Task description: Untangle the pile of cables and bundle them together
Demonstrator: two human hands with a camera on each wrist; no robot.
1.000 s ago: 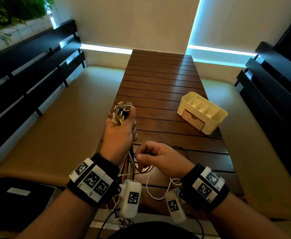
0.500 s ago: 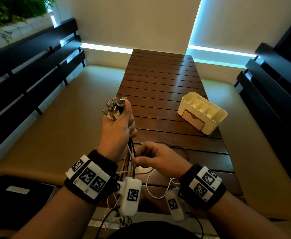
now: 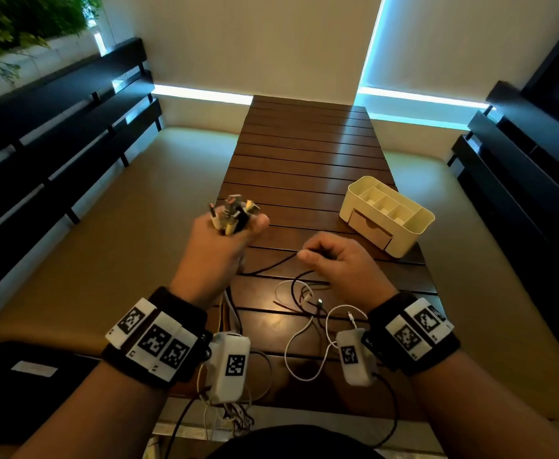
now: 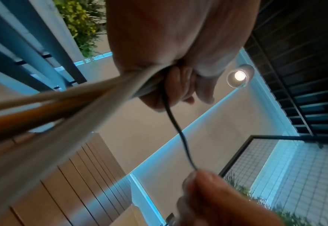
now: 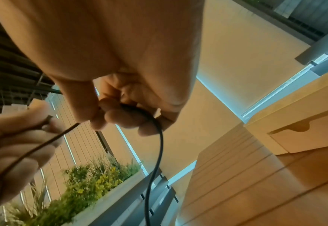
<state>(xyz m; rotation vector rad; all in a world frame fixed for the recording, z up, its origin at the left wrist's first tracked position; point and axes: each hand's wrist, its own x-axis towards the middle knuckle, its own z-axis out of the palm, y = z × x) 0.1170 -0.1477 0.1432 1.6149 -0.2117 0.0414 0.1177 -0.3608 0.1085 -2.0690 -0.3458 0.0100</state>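
My left hand (image 3: 218, 246) is raised over the left side of the wooden table (image 3: 304, 154) and grips a bundle of cables (image 4: 78, 104). Their metal plugs (image 3: 233, 212) stick up out of the fist, and the cords hang down past my wrist. To its right, my right hand (image 3: 334, 260) pinches a thin black cable (image 3: 271, 265) between thumb and fingers. That black cable (image 4: 178, 134) runs from my left fist to my right fingers (image 5: 120, 116). A white cable (image 3: 307, 346) and more black cable lie looped on the table under my right wrist.
A cream desk organiser (image 3: 385, 215) with compartments and a small drawer stands on the table's right side, just beyond my right hand. Tan bench cushions (image 3: 105, 226) flank the table, with dark slatted backrests on both sides. A black flat object (image 3: 23, 379) lies at the lower left.
My right hand has moved right and away from my left wrist, drawing the black cable out sideways. The loose cables under it now show. My left hand still holds the bundle up.
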